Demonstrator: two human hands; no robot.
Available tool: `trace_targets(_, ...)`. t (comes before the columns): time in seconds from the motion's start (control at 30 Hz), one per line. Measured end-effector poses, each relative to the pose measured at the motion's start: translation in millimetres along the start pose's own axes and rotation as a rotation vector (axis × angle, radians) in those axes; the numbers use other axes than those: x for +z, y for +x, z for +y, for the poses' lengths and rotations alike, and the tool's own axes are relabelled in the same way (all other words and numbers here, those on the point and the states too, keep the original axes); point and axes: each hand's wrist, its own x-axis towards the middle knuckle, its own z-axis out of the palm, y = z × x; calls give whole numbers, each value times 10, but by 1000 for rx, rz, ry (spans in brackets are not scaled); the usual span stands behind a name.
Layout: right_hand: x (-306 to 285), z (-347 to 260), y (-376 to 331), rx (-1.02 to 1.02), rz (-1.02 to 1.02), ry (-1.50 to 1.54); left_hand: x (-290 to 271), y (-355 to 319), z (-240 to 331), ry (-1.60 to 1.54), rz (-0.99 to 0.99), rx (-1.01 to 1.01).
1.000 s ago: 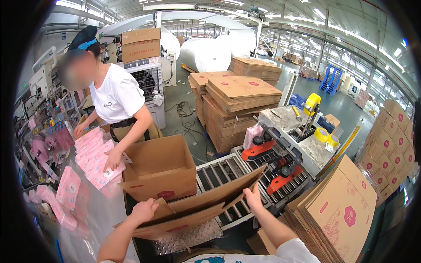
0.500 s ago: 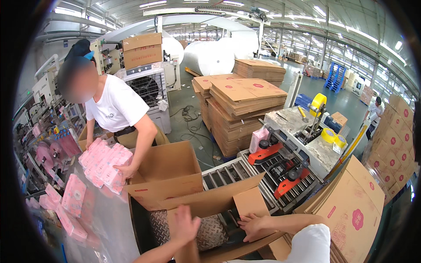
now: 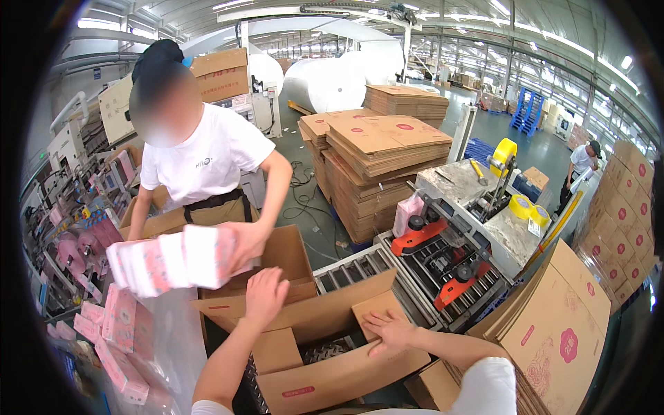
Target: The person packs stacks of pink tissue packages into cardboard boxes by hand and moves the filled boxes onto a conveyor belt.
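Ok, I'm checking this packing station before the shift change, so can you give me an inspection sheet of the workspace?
Surface: roller conveyor carrying an open cardboard box, flaps up.
Job's things: left hand flat on the rear flap; right hand flat on a side flap. Neither grip closed on anything.
Clutter: pink packs heaped at the left; a co-worker carries a row of packs towards a second open box.
Grips: both open, palms down.
Cables: black cables loose on the floor.
Surroundings: taping machine with yellow tape rolls; stacks of flat cartons; large white paper rolls; another person far right.
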Motion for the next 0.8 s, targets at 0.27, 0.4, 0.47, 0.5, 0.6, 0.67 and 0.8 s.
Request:
trace_targets(0.27,499,211,44,765,1135,1238,453,-1691,-71,121,-425,-178)
trace_targets(0.4,982,369,14,911,859,2071,271,-2042,-311,70,-285,-230)
trace_targets(0.47,1883,734,-121,1217,620,1475,175,-1978,-500,20,-255,-294)
trace_targets(0.5,2137,752,-150,1350,360,1237,35,-2078,-681,57,-254,-325)
trace_targets(0.6,2504,590,-40,1436,244,1090,-152,-2594,-1299,40,-67,-748)
trace_targets(0.67,2297,319,27,1414,231,1174,-137,-3083,-1541,94,-23,-878)
trace_targets(0.8,727,836,-433,893,465,1474,222,-2766,-890,-944,121,-1173)
